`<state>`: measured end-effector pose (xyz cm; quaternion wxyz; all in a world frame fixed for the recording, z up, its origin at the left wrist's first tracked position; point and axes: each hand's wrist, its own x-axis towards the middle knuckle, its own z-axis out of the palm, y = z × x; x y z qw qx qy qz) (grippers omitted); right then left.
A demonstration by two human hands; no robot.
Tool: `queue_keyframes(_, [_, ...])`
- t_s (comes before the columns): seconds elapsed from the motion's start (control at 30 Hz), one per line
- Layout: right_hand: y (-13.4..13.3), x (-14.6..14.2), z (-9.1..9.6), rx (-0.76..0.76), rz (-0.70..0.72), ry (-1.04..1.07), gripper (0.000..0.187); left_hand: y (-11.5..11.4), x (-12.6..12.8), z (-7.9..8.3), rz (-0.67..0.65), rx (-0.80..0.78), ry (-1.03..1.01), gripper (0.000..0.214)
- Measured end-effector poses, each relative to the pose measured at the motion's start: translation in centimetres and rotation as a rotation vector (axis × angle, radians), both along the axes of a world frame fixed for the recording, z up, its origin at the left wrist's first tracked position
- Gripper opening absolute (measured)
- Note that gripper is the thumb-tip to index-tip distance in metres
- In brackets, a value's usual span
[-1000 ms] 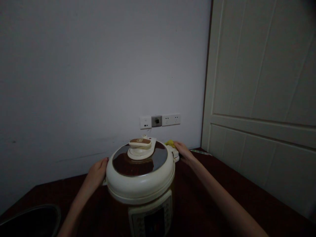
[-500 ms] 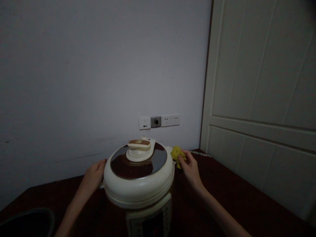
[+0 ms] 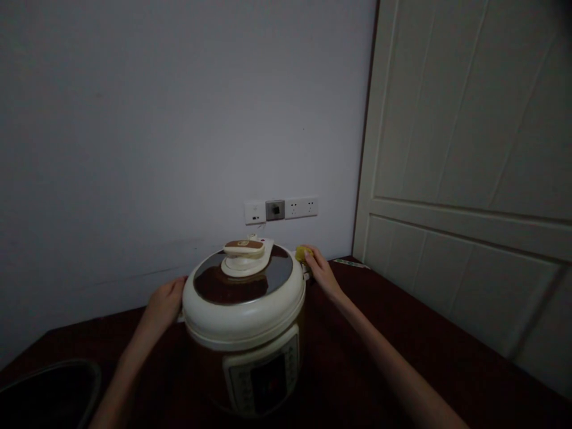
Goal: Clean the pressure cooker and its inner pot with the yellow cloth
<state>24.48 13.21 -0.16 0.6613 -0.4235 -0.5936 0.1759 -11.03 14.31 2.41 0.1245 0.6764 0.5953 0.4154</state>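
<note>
A cream electric pressure cooker (image 3: 243,325) with a dark brown lid top and a cream knob handle stands on a dark table (image 3: 384,351), its control panel facing me. My left hand (image 3: 164,302) rests against the cooker's left side near the lid rim, fingers curled on it. My right hand (image 3: 320,273) is at the cooker's back right, by the side handle, closed on a yellow cloth (image 3: 302,252) pressed against the cooker.
A row of wall sockets (image 3: 281,209) sits on the white wall behind the cooker. A cream panelled door (image 3: 469,179) fills the right side. A dark round bowl or pot (image 3: 49,393) is at the lower left corner of the table.
My right hand pulled back with the yellow cloth, then returned to the cooker's back right side. My view shifted slightly, showing more of the cooker's front panel. The left hand stayed put.
</note>
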Motion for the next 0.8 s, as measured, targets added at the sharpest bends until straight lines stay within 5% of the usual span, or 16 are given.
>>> queue_keyframes(0.33, [-2.9,1.8,-1.6,0.174,-0.196,-0.299,0.018,-0.6,0.4,0.2,0.017,-0.012,0.019,0.043])
queue_keyframes(0.6, [-4.9,0.8,-1.2,0.035,-0.417,-0.513,0.023,-1.0,0.6,0.3,0.025,-0.005,0.028,0.039])
queue_keyframes(0.8, [-5.7,0.7,-1.7,-0.032,-0.409,-0.563,0.021,-1.0,0.6,0.3,0.028,-0.022,0.059,0.041])
